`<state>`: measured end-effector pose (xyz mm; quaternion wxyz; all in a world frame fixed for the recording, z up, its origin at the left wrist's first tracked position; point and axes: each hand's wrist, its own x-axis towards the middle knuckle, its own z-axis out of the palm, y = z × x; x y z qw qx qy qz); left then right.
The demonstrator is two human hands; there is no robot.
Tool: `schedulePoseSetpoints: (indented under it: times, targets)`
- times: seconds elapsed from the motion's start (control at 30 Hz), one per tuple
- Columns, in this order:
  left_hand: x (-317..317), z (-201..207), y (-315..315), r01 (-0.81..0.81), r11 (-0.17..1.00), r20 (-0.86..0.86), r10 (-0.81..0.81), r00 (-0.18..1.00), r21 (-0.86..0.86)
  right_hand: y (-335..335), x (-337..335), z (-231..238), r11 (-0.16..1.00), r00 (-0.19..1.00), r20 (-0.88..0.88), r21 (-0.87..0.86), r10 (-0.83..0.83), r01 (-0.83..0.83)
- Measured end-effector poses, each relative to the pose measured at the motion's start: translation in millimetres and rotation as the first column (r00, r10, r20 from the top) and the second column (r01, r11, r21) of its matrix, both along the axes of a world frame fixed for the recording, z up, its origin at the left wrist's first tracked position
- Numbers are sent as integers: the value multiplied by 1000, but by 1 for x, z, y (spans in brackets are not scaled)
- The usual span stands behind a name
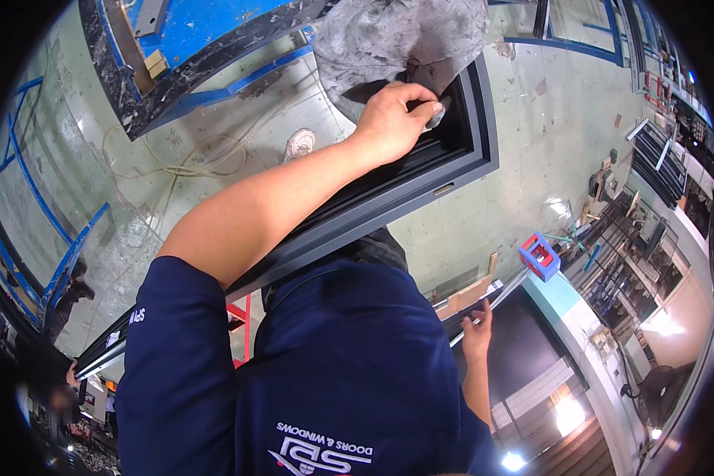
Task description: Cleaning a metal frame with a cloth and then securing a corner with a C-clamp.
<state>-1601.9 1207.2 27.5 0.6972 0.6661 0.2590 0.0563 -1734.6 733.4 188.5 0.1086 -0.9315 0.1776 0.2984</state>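
My left hand (397, 119) reaches across a dark grey window or door frame (389, 198), near its inner corner. Thumb and fingers are pinched together, with a small grey piece (438, 113) at their tips; its kind is unclear. Just beyond the hand, a stained grey cloth (389, 40) bunches over part of the frame. My right hand (477, 333) is low on the right, fingers apart and apparently holding nothing. Close to it lies a light brown strip (468, 295), but contact cannot be made out.
At the upper left stands a worktable with a blue top (214, 32) and dark edges. A pale hose (184, 169) loops over the floor near a shoe (300, 143). Blue metal racks (75, 246) stand left. A blue and red box (539, 255) sits right.
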Motion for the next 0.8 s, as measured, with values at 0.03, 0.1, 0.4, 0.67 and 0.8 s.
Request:
schedulePoseSetpoints:
  times: [0.03,0.1,0.4,0.67,0.8]
  targets:
    - [3,-3,-4,2,1000,-3,-2,1000,-9,-2,-6,1,998,999,-45,-61,-12,9]
    - [8,-5,-14,-66,989,157,45,987,130,-2,-12,3,994,994,-105,-109,-17,5]
    - [-2,-5,-9,211,753,210,-421,882,624,-1,11,4,997,997,-36,-16,-73,73]
    - [7,-3,2,392,675,143,-592,793,625,0,22,0,999,999,-30,-24,21,-22]
    - [8,-1,7,417,647,131,-626,769,639,14,30,10,998,999,-40,-58,14,-17]
